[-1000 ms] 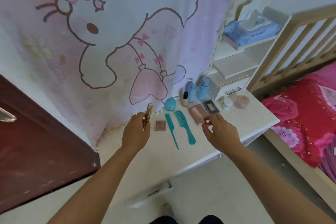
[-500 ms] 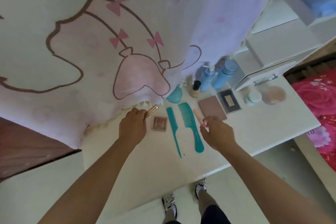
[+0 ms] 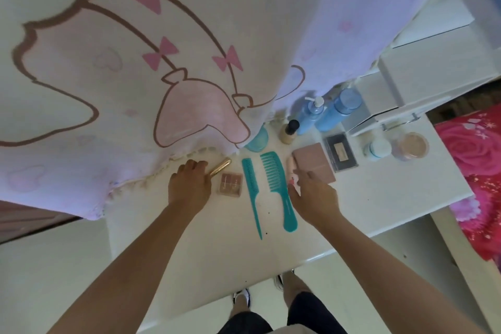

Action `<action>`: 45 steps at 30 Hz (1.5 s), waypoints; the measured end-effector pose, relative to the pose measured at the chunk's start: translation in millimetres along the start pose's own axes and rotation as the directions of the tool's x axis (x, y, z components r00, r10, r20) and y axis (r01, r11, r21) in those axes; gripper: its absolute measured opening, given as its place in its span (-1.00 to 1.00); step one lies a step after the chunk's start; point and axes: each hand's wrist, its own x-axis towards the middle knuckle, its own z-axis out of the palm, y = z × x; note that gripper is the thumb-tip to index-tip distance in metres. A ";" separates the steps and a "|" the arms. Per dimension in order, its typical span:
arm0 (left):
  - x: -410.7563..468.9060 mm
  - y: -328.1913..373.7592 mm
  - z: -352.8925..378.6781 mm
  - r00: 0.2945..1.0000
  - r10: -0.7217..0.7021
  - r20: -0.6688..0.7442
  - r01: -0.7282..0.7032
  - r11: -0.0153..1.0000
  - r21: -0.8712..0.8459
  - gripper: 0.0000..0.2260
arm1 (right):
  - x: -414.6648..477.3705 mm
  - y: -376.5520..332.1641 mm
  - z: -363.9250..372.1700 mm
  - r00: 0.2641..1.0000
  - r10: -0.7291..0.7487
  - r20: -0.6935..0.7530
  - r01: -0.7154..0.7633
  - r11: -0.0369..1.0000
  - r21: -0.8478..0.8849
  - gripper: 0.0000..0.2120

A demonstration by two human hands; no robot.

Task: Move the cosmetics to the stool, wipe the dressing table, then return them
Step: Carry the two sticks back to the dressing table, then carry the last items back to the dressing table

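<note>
Head view, straight down onto white dressing table (image 3: 217, 252). Left hand (image 3: 189, 184) gripping gold tube (image 3: 221, 167), just left of small blush palette (image 3: 231, 184). Right hand (image 3: 311, 195) pinching pink tube (image 3: 292, 168) beside pink compact (image 3: 315, 161). Between hands, flat on table: teal tail comb (image 3: 250, 184) and wide-tooth comb (image 3: 275, 179). Further back: dark palette (image 3: 341, 152), foundation bottle (image 3: 289, 131), two blue bottles (image 3: 339, 110), two small jars (image 3: 412, 146). Draped over rear edge, cartoon-print blanket (image 3: 189, 35), half hiding teal jar (image 3: 257, 141). Off right, red floral bedding (image 3: 471, 157).

a pink cartoon-print cloth (image 3: 189, 35) hangs behind, pale floor (image 3: 54, 260) below, red floral bedspread (image 3: 477, 149) at right.
</note>
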 end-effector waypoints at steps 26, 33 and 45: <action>-516.1 -41.2 -103.4 -0.036 -0.771 -0.636 0.880 0.277 -0.385 -0.46 | -244.1 -351.2 -6.8 -0.207 -0.962 -0.178 0.970 -0.226 0.089 -0.49; -680.4 -64.6 -49.3 -0.308 -0.745 -0.592 0.860 0.047 -0.507 -0.47 | -418.2 -397.5 58.9 -0.430 -0.894 -0.124 0.888 -0.444 0.122 -0.46; -881.6 -164.5 -0.1 -0.406 -0.779 -0.478 0.829 -0.094 -0.552 -0.45 | -648.7 -478.1 168.5 -0.566 -0.825 0.007 0.815 -0.558 0.156 -0.45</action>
